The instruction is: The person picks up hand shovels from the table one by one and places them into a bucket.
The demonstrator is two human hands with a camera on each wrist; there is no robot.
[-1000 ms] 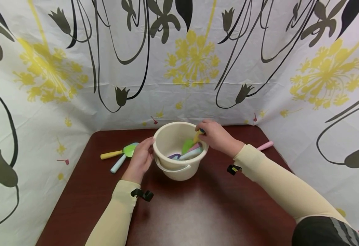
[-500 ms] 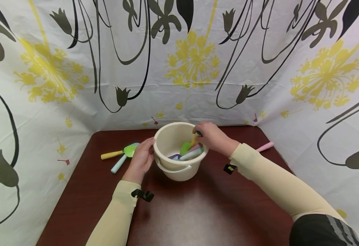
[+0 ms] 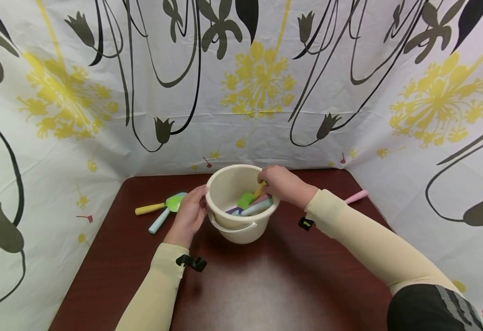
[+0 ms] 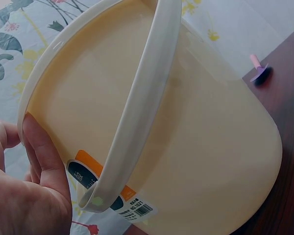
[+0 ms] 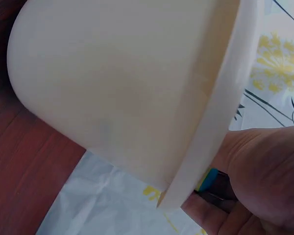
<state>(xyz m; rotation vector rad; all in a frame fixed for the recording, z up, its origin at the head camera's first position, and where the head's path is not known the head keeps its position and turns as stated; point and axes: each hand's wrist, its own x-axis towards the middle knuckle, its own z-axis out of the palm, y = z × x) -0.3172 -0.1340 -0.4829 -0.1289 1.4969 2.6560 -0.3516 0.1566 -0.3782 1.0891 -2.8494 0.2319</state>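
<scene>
A cream bucket [image 3: 241,235] stands on the table, tilted slightly, its mouth facing up. My left hand [image 3: 189,214] grips its rim on the left side; in the left wrist view the fingers [image 4: 44,152] lie below the rim beside the hanging handle. Over the right rim, my right hand [image 3: 284,184] holds a toy shovel by its yellow handle, its green blade [image 3: 245,199] down inside the bucket. In the right wrist view the bucket wall hides most of the shovel; only a blue-green bit [image 5: 207,179] shows. More toy shovels, including a light blue one [image 3: 257,208], lie inside.
Left of the bucket lie a green shovel with a yellow handle [image 3: 149,209] and a shovel with a light blue handle [image 3: 159,221], blades overlapping. A pink handle [image 3: 356,197] shows behind my right arm. A patterned cloth [image 3: 241,82] rises behind the dark red table [image 3: 241,285].
My right hand has moved slightly left and down, lowering the green-bladed shovel further into the bucket. My left hand has stayed at the rim.
</scene>
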